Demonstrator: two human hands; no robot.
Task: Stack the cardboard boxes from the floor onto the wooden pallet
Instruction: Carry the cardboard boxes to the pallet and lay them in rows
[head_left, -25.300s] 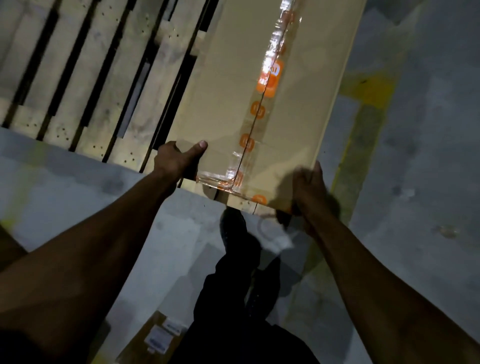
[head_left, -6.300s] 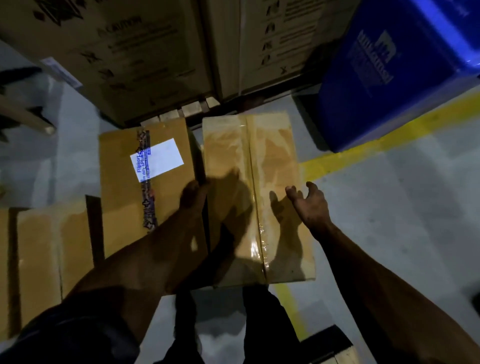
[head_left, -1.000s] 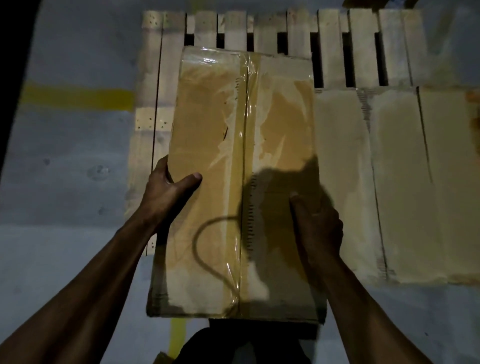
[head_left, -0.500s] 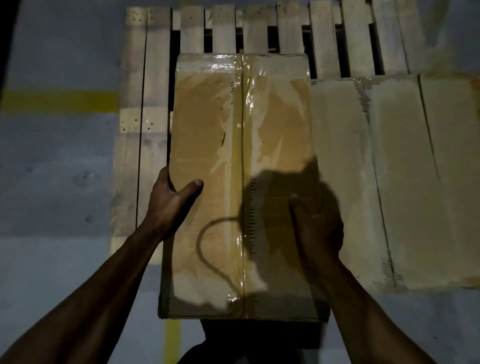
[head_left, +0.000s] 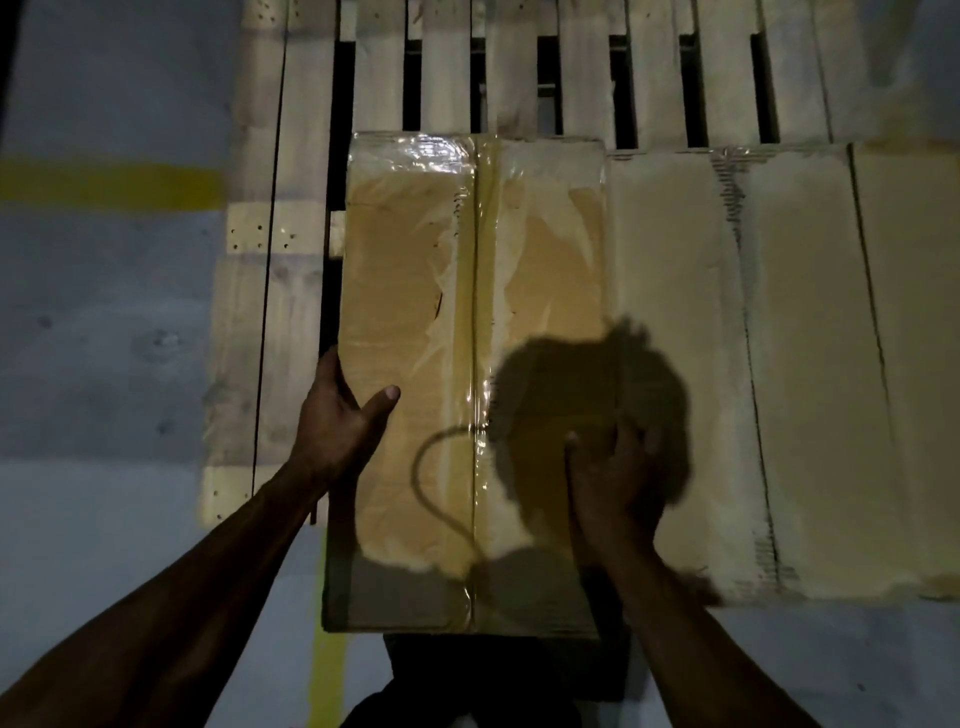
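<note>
Head view, from the left: grey floor (head_left: 104, 364) with a yellow line (head_left: 109, 183) lies well out past the left hand (head_left: 340, 423). Just beyond that hand's knuckles are the bare slats of the wooden pallet (head_left: 291, 291). The left hand grips the left edge of the taped cardboard box (head_left: 467, 322), thumb lying on top, fingers hidden down the side. Between the two hands runs the box's glossy tape seam. The right hand (head_left: 615, 480) holds the right edge, thumb on top; its fingers sit in deep shadow, so how far they wrap cannot be told. Right of that hand, flush against the held box, lie other boxes (head_left: 779, 364) already on the pallet.

The step looks like setting this box down in line with its neighbours. Its near end appears to overhang the pallet's front edge, toward the person. To place it well, I would slide it forward until both ends match the adjoining boxes, keep it pressed against them, and draw the right fingers clear of the seam between boxes before letting go.
</note>
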